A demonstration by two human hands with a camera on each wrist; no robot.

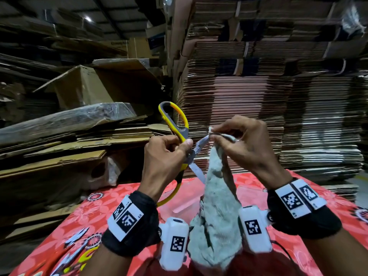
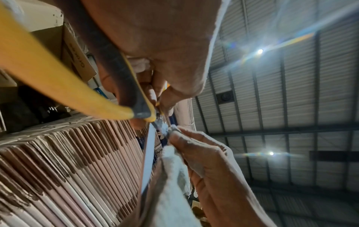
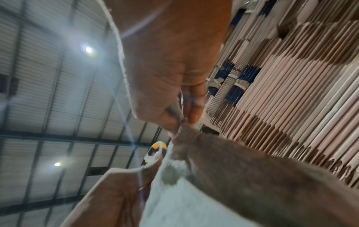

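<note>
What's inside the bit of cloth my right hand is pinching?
One blade of the yellow scissors runs into the cloth where the right hand pinches it; its tip is covered.

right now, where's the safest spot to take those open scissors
Probably the free upper handle loop of the scissors, from above: the left hand grips the pivot; the open blades point right and down, one into the cloth the right hand pinches.

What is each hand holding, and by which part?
The left hand grips the open yellow scissors near the pivot; the right hand pinches the grey rag by its top corner.
</note>
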